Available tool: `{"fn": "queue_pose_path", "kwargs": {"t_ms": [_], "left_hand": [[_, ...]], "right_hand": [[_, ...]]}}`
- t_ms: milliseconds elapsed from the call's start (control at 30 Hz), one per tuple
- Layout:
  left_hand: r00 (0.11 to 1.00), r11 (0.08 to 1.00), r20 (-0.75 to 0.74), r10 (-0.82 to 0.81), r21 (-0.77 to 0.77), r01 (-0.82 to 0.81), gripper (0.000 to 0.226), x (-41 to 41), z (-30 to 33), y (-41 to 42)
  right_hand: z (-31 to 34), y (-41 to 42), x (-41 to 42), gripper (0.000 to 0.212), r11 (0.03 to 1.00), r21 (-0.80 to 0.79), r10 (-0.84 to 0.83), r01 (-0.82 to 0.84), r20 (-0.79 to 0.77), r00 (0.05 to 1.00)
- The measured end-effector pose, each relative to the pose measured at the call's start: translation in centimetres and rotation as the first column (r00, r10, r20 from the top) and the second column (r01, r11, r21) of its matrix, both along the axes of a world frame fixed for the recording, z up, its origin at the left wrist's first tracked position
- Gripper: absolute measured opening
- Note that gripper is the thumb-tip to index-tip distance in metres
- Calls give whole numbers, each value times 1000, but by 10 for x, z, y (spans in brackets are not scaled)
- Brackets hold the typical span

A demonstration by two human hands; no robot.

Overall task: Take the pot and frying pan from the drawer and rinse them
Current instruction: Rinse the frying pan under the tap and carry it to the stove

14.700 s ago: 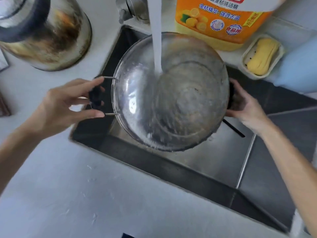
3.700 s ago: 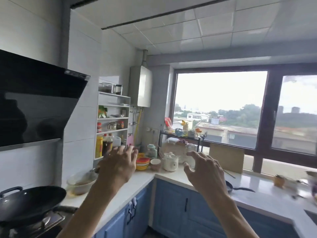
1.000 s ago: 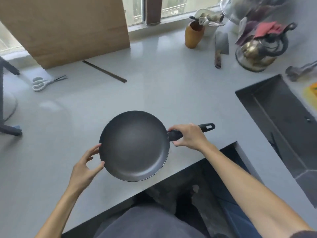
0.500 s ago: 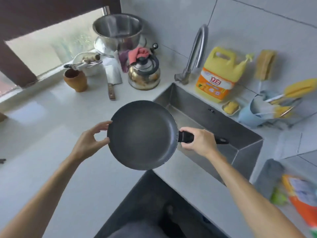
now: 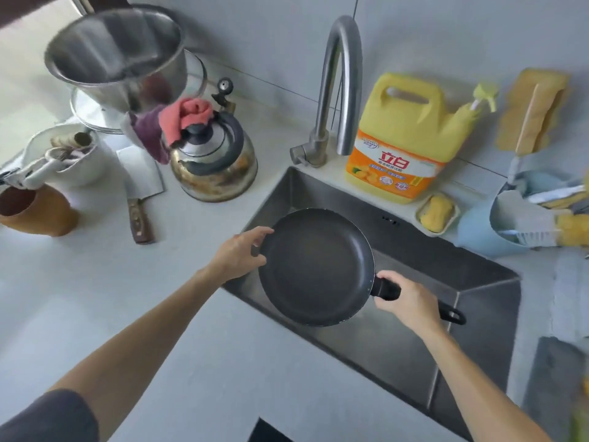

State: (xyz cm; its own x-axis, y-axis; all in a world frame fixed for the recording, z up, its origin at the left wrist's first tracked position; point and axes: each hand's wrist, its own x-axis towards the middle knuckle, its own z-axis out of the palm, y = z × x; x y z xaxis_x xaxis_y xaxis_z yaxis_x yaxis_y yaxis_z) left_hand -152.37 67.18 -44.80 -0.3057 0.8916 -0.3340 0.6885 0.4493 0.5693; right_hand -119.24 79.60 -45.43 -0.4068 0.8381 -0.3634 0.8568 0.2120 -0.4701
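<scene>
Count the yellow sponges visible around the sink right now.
3, perhaps more. One sponge lies in the small tray behind the sink; a large sponge hangs on the wall at right; a third sticks out of the blue caddy, which may hide others.

Both forearms are bare; a dark grey short sleeve (image 5: 54, 416) covers the left upper arm.

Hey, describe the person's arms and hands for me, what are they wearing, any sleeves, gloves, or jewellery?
Both hands are bare, with no gloves. The left hand and right hand show no rings, and no watch or bracelet is visible on either wrist. Both forearms are uncovered. A dark grey short sleeve covers the left upper arm at the bottom-left corner; the right arm's sleeve is out of view.
</scene>
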Motion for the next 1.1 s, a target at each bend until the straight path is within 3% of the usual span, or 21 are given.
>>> {"fn": "queue_pose_path", "kwargs": {"t_ms": [167, 400, 667, 867, 933, 1000, 1067, 1100], "left_hand": [[994, 987, -87, -59, -154, 45, 63, 7, -72, 43], [1000, 963, -19, -23, -270, 17, 68, 15, -136, 62], [959, 932, -226, -173, -352, 85, 70, 13, -153, 61], [968, 877, -110, -225, -455, 152, 69, 1, -143, 73], [968, 925, -145, -203, -354, 141, 63, -2, -121, 86], [985, 1000, -173, 1, -8, -2, 48, -3, -87, 105], [968, 923, -66, 243, 321, -210, 39, -5, -50, 129], [947, 863, -5, 320, 415, -289, 38, -6, -35, 142]], "right_hand": [[-73, 24, 5, 42, 998, -46, -37, 40, 76, 996], [-144, 40, 4, 47, 998, -61, -3, 9, 98, 995], [-181, 32, -10, 46, 1000, 11, 18, -18, 69, 997], [-194, 28, -16, 46, 997, 78, -5, 2, 41, 999], [-195, 30, -17, 47, 994, 114, -4, 0, 38, 999], [-194, 31, -18, 47, 992, 124, -10, 6, 33, 999], [-193, 31, -18, 47, 994, 108, -22, 19, 32, 999], [-192, 31, -19, 47, 995, 100, -27, 24, 35, 999]]}}
